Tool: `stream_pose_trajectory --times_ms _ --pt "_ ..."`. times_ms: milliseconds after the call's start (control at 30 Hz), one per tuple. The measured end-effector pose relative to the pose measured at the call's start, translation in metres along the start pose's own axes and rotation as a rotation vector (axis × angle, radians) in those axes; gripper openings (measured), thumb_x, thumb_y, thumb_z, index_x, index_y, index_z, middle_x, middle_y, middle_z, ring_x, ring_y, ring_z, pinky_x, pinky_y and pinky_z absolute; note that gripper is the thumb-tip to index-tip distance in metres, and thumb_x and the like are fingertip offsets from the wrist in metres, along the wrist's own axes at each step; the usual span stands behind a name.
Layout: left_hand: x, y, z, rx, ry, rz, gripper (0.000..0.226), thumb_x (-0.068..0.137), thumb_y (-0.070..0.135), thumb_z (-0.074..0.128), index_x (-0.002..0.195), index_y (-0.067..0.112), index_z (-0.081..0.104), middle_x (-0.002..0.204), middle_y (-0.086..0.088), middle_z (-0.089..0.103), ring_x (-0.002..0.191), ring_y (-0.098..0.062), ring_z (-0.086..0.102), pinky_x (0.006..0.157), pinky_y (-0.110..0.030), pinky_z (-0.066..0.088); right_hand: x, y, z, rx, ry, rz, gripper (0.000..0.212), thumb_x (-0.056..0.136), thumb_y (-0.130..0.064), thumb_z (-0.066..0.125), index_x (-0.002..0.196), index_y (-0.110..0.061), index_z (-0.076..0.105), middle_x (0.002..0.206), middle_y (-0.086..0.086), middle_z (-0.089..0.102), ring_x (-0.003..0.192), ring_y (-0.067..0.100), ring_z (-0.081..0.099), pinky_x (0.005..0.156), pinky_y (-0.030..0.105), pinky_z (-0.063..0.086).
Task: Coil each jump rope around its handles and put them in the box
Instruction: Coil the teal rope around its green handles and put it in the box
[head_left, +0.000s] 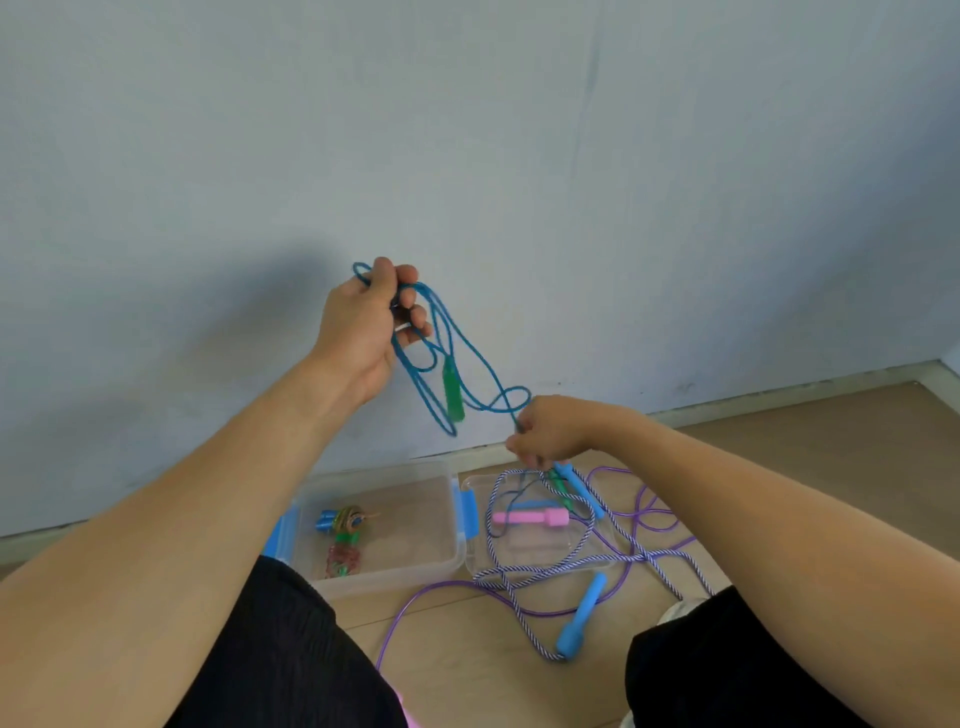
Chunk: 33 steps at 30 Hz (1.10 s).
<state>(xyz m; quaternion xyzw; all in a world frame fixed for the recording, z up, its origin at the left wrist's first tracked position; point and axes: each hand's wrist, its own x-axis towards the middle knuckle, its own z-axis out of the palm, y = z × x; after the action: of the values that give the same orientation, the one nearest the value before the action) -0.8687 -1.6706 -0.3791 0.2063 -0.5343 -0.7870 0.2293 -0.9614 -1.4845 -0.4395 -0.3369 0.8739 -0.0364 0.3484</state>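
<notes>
Here, mid-frame: a thin blue jump rope (441, 343), gathered in several loose loops, gripped at the top by the left hand (369, 327) with fingers curled round the strands. Hanging among those loops, a translucent green handle (453, 389), pointing down. Lower and to the right, the right hand (550, 431), fingers pinched on the same blue cord just below a small loop; whether it also holds the second handle, cannot tell. Bottom centre, on the wooden floor (779, 441): a clear plastic box (415, 499) with blue latches, two coiled ropes already inside at its left. Just right of it, the clear lid (540, 545) under a tangle of a blue-and-white striped rope (493, 566) with blue handles, a purple rope (415, 603) and a pink handle (530, 517).
</notes>
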Motion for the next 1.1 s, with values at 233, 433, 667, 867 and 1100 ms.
stream_pose_trajectory --times_ms 233,433,667,867,1100 --pt "0.036 -0.011 -0.067 0.212 0.508 0.161 0.041 0.107 0.024 0.028 0.074 0.017 0.051 0.034 0.009 0.045 0.029 -0.005 0.045 0.048 -0.029 0.038 0.019 0.081 -0.025 0.203 0.232 0.434 0.019 0.097 -0.017 0.045 0.097 -0.001 0.056 0.063 0.008 0.058 0.044 0.02 0.057 0.055 0.025 0.051" --pt "0.023 -0.032 -0.059 0.696 0.163 -0.142 0.04 0.106 0.024 0.032 0.083 0.01 0.062 0.069 -0.01 0.062 0.038 -0.007 0.057 0.05 -0.025 0.04 0.002 0.066 -0.053 1.159 0.331 0.189 0.035 0.106 -0.024 0.035 0.088 0.0 0.053 0.079 0.022 0.063 0.068 0.032 0.063 0.058 0.036 0.061" --pt "0.003 -0.044 -0.019 1.236 -0.281 -0.193 0.041 0.106 0.026 0.035 0.109 0.008 0.071 0.114 -0.017 0.067 0.098 -0.03 0.063 0.08 -0.029 0.047 -0.04 -0.004 -0.095 1.766 0.26 -0.502 0.046 0.106 -0.032 0.033 0.086 0.001 0.059 0.098 0.023 0.069 0.09 0.036 0.069 0.081 0.042 0.059" --pt "-0.008 -0.05 0.009 1.01 -0.325 -0.173 0.041 0.104 0.03 0.038 0.092 0.013 0.074 0.104 -0.008 0.071 0.097 -0.023 0.062 0.083 -0.03 0.043 -0.061 -0.034 -0.101 1.774 0.216 -0.667 0.046 0.105 -0.032 0.036 0.087 0.002 0.061 0.096 0.024 0.068 0.09 0.037 0.068 0.084 0.043 0.058" --pt "-0.02 -0.045 0.031 0.334 -0.424 -0.276 0.036 0.099 0.042 0.05 0.126 0.022 0.062 0.126 -0.015 0.064 0.117 -0.029 0.063 0.105 -0.042 0.043 -0.073 -0.046 -0.111 1.798 0.206 -0.781 0.048 0.105 -0.033 0.034 0.088 0.002 0.062 0.095 0.023 0.069 0.088 0.036 0.069 0.08 0.042 0.057"
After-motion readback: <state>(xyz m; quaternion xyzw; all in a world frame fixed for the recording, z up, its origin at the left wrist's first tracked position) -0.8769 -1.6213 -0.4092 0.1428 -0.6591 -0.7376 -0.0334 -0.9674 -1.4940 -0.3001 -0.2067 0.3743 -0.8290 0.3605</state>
